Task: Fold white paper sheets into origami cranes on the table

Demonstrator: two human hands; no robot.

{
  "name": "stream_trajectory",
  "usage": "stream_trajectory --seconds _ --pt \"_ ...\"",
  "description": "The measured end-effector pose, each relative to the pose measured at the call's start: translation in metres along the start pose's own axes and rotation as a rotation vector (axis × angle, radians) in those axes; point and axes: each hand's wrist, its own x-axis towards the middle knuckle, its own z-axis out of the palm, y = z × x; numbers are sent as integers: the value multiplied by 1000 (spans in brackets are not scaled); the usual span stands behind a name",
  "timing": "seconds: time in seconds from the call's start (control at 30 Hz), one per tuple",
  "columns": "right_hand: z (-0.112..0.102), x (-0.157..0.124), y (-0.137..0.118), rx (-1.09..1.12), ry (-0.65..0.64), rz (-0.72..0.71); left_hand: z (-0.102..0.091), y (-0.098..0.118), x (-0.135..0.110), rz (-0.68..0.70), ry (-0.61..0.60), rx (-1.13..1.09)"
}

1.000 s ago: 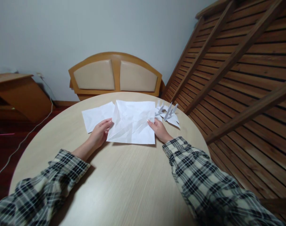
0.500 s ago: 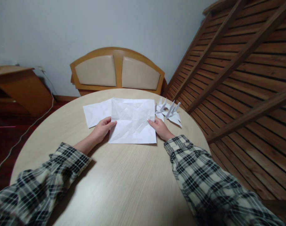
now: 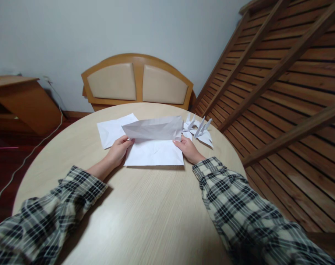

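A creased white paper sheet [image 3: 153, 147] lies on the round light-wood table [image 3: 134, 206]. Its far half is lifted and bent over toward me. My left hand [image 3: 117, 152] pinches the sheet's left edge at the bend. My right hand [image 3: 187, 149] pinches the right edge at the same height. Both hands are closed on the paper and rest on the table. A second white sheet [image 3: 112, 129] lies flat behind my left hand, partly under the first.
Several folded white paper cranes [image 3: 199, 130] stand just beyond my right hand. A wooden chair with beige padded back [image 3: 137, 84] faces me across the table. A slatted wooden frame [image 3: 280, 73] leans at the right. A low wooden cabinet [image 3: 21, 103] and white cable are at the left.
The sheet lay spread open between my hands; now its far half has been raised and folded over toward me. My hands stayed at the sheet's side edges.
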Motion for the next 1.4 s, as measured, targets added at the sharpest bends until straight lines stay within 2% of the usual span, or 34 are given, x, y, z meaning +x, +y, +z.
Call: stream_trajectory --seconds 0.1,0.23,0.37,0.5,0.63,0.77,0.9,0.97,1.07,1.23,1.3,1.4 --pt "1 -1 -4 40 -12 4 -1 4 -1 -21 17 -16" --pt "1 -3 -9 9 -10 10 -4 10 -4 -59 -44 -3" --pt "1 -4 -8 8 -25 60 -5 10 -2 -64 -3 -42" --pt "1 -3 -7 18 65 47 -3 11 1 -65 38 -171" --pt "3 -1 -3 0 197 18 2 15 -3 -126 -85 -314" --pt "11 -2 -3 -33 234 14 8 13 -12 -237 -246 -304" --pt "22 -8 -10 -72 193 -32 14 7 -18 -294 -382 -275" --pt "27 -11 -14 -100 151 -55 17 6 -18 -294 -391 -262" --pt "32 -16 -19 -107 77 -79 19 8 -18 -288 -319 -241" --pt "32 -22 -26 -74 -182 -123 17 7 -14 -260 -163 -208" --pt "30 -23 -29 -76 -257 -163 16 7 -13 -257 -138 -187" --pt "29 -23 -29 -35 -276 -169 17 8 -15 -257 -157 -152"
